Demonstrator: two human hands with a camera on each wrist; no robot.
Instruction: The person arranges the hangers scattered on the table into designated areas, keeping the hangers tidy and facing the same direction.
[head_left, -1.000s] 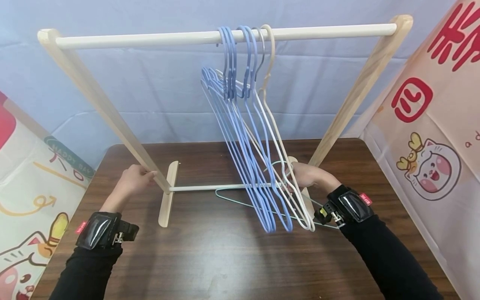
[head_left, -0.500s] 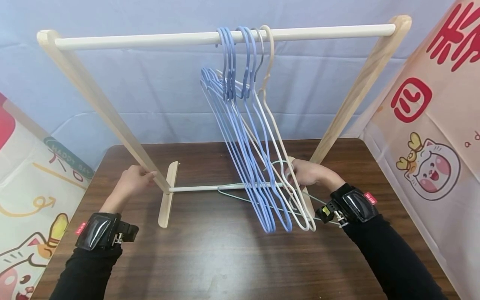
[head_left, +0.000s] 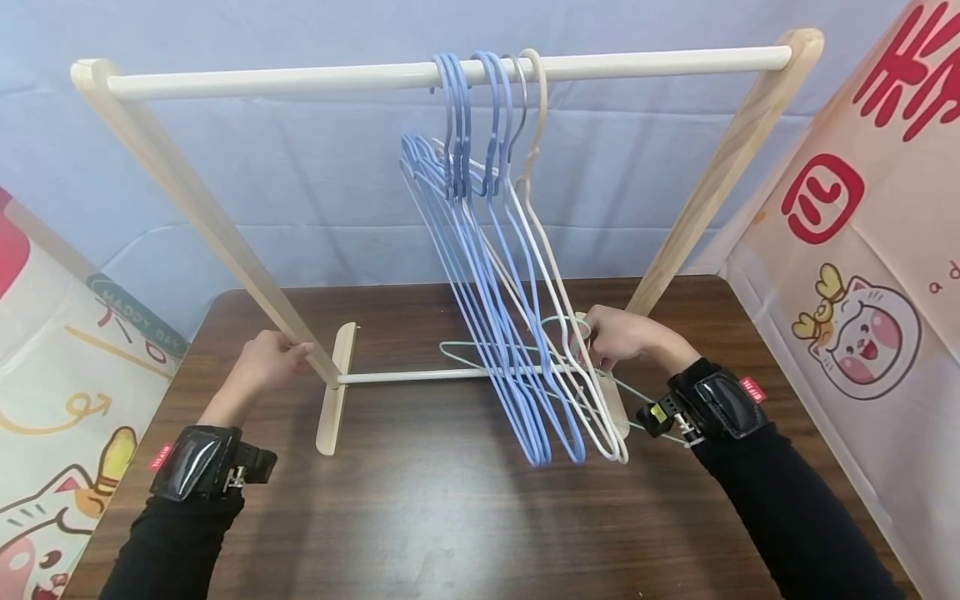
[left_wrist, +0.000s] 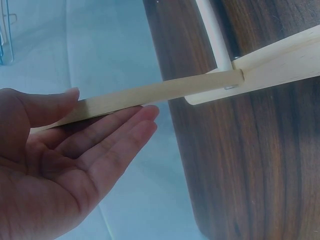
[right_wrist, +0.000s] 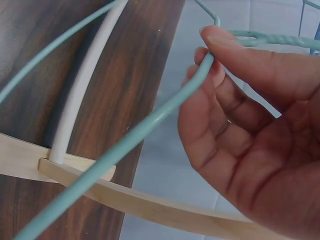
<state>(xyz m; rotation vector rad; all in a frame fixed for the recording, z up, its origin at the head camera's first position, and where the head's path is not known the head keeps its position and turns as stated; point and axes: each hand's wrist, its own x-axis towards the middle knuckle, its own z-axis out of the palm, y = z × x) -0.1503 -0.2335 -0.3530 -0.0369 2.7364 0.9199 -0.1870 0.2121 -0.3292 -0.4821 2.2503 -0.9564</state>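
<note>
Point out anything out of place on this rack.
One mint-green hanger is not on the top rail with the others. It sits low by the rack's bottom bar, pinched near its hook by the right hand. Nothing looks broken.

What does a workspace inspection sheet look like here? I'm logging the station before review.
Surface: dark wooden table, bare in front.
Job's things: thin mint-green wire hanger, lifted low beside the rack; pale wooden clothes rack carrying blue and white hangers.
Clutter: nothing seen.
Hands: left hand rests straight fingers against the rack's slanted leg; right hand pinches the mint-green hanger near its hook.
Cables: nothing seen.
Surroundings: light blue cloth backdrop; cartoon cat banners either side.
</note>
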